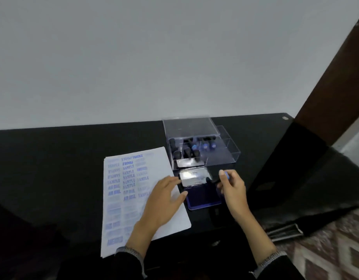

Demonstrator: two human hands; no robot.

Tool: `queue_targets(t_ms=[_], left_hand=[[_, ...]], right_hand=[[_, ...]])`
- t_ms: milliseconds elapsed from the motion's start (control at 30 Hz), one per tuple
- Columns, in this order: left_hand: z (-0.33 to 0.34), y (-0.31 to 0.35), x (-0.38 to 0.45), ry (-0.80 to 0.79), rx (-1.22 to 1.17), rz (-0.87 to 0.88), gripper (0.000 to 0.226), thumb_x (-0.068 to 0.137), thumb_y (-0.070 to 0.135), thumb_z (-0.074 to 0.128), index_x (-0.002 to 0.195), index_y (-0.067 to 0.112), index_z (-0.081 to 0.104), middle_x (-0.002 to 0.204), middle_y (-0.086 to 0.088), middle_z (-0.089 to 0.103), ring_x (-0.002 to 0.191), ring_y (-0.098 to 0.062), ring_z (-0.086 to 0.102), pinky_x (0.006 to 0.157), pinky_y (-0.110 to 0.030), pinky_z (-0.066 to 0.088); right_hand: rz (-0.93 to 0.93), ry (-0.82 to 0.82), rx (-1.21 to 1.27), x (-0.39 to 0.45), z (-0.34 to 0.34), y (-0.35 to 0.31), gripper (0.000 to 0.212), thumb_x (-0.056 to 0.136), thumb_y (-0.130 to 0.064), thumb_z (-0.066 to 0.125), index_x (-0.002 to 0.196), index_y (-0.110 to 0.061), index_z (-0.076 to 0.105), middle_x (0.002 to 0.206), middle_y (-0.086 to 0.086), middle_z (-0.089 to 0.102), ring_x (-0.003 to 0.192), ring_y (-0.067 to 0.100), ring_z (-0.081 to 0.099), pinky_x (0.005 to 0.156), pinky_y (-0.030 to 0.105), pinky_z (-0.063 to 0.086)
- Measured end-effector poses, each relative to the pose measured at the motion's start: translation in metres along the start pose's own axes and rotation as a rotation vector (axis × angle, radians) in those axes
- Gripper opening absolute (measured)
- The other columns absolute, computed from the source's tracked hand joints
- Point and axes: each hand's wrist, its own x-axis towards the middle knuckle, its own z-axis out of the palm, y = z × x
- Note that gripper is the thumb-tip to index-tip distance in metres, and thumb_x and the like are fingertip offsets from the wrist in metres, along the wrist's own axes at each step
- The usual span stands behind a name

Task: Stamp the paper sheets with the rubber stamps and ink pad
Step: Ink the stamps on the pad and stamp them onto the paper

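Holding a stamp (pixel 225 175) in right hand (pixel 234 191), fingers curled round the handle, blue cap showing at the thumb tip; die end hidden behind the fingers, so facing cannot be told. Hovering just right of the ink pad (pixel 204 196), which is lying open on the black tabletop (pixel 53 158), lid (pixel 193 176) tipped up at the far side. Reaching across with left hand (pixel 164 199), fingers spread and relaxed, fingertips touching or nearly touching the lid and pad's near-left corner, palm lying over the right edge of the sheet (pixel 134 199). Sheet sitting just left of the pad, already carrying columns of blue impressions: SAMPLE, FRAGILE, AIR MAIL. Remaining stamps standing in the clear box (pixel 194 148) just beyond the pad. Likely inking next. Worth doing: steadying the pad with the left fingers, bringing the die down flat and square, dabbing lightly rather than grinding, lifting straight off. Then pinning the sheet with the left palm, choosing an unprinted gap, pressing evenly without rocking. Risk: uneven ink giving faint prints like several already on the sheet; smudging wet marks under the left wrist.
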Motion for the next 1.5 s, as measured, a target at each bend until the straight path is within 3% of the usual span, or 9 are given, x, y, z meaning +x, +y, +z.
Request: queue_targets(t_ms=[133, 233, 433, 567, 700, 967, 1233, 1367, 1500], left_hand=[[0.012, -0.002, -0.008, -0.051, 0.121, 0.056, 0.073, 0.083, 0.068, 0.033, 0.140, 0.026, 0.048, 0.146, 0.013, 0.042, 0.143, -0.006, 0.022, 0.114, -0.016, -0.003], [0.012, -0.004, -0.008, -0.073, 0.147, 0.063, 0.078, 0.078, 0.070, 0.027, 0.143, 0.030, 0.044, 0.149, 0.016, 0.037, 0.144, -0.004, 0.016, 0.113, -0.015, -0.008], [0.012, -0.004, -0.009, -0.086, 0.155, 0.068, 0.065, 0.084, 0.056, 0.041, 0.144, 0.030, 0.042, 0.150, 0.016, 0.035, 0.144, -0.004, 0.018, 0.115, -0.018, -0.003], [0.012, -0.004, -0.009, -0.064, 0.128, 0.065, 0.056, 0.088, 0.045, 0.045, 0.142, 0.029, 0.045, 0.148, 0.015, 0.039, 0.142, -0.004, 0.023, 0.116, -0.018, 0.000], [0.013, -0.005, -0.008, -0.052, 0.113, 0.069, 0.050, 0.094, 0.034, 0.056, 0.142, 0.030, 0.045, 0.148, 0.015, 0.039, 0.141, -0.004, 0.025, 0.118, -0.021, 0.005], [0.013, -0.005, -0.009, -0.052, 0.107, 0.058, 0.052, 0.094, 0.034, 0.057, 0.143, 0.030, 0.044, 0.148, 0.015, 0.039, 0.140, -0.003, 0.025, 0.120, -0.027, 0.013], [0.013, -0.006, -0.008, -0.049, 0.116, 0.068, 0.053, 0.092, 0.034, 0.058, 0.143, 0.029, 0.045, 0.147, 0.014, 0.040, 0.138, -0.004, 0.027, 0.119, -0.034, 0.021], [0.013, -0.005, -0.009, -0.034, 0.125, 0.077, 0.053, 0.093, 0.034, 0.058, 0.143, 0.029, 0.044, 0.147, 0.016, 0.039, 0.139, -0.005, 0.026, 0.116, -0.017, 0.005], [0.014, -0.006, -0.008, -0.035, 0.128, 0.081, 0.053, 0.093, 0.033, 0.058, 0.144, 0.027, 0.044, 0.148, 0.014, 0.040, 0.139, -0.006, 0.025, 0.113, -0.017, 0.007]], right_hand=[[-0.040, -0.075, -0.170, -0.007, -0.007, 0.000, 0.023, 0.099, -0.027, 0.048, 0.085, -0.008, 0.050, 0.064, 0.003, 0.055, 0.057, 0.011, 0.047, 0.055, 0.017, 0.038], [-0.077, -0.146, -0.284, -0.007, -0.006, -0.005, 0.021, 0.100, -0.029, 0.043, 0.086, -0.014, 0.046, 0.068, 0.006, 0.056, 0.056, 0.012, 0.046, 0.051, 0.018, 0.036], [-0.113, -0.279, -0.491, -0.005, -0.003, -0.004, 0.016, 0.100, -0.034, 0.040, 0.089, -0.021, 0.039, 0.071, 0.005, 0.058, 0.054, 0.013, 0.047, 0.049, 0.033, 0.041], [-0.152, -0.288, -0.550, -0.006, 0.000, -0.006, 0.011, 0.099, -0.033, 0.041, 0.093, -0.023, 0.040, 0.072, 0.004, 0.060, 0.060, 0.023, 0.058, 0.052, 0.040, 0.046], [-0.200, -0.251, -0.548, -0.003, 0.001, -0.011, 0.012, 0.099, -0.030, 0.040, 0.090, -0.021, 0.042, 0.068, 0.004, 0.057, 0.060, 0.024, 0.056, 0.054, 0.044, 0.046], [-0.242, -0.343, -0.655, -0.003, 0.006, -0.009, 0.017, 0.101, -0.031, 0.036, 0.089, -0.019, 0.036, 0.070, -0.001, 0.056, 0.057, 0.015, 0.053, 0.048, 0.032, 0.041], [-0.268, -0.395, -0.652, 0.001, 0.007, -0.004, 0.017, 0.099, -0.025, 0.046, 0.091, -0.019, 0.032, 0.074, 0.001, 0.058, 0.061, 0.019, 0.058, 0.051, 0.040, 0.048], [-0.312, -0.392, -0.696, 0.003, 0.011, 0.000, 0.021, 0.098, -0.020, 0.049, 0.090, -0.021, 0.030, 0.076, -0.001, 0.058, 0.060, 0.014, 0.057, 0.048, 0.034, 0.046], [-0.396, -0.389, -0.819, 0.004, 0.015, 0.005, 0.018, 0.097, -0.019, 0.049, 0.098, -0.021, 0.031, 0.083, 0.001, 0.057, 0.065, 0.015, 0.053, 0.048, 0.023, 0.035]])
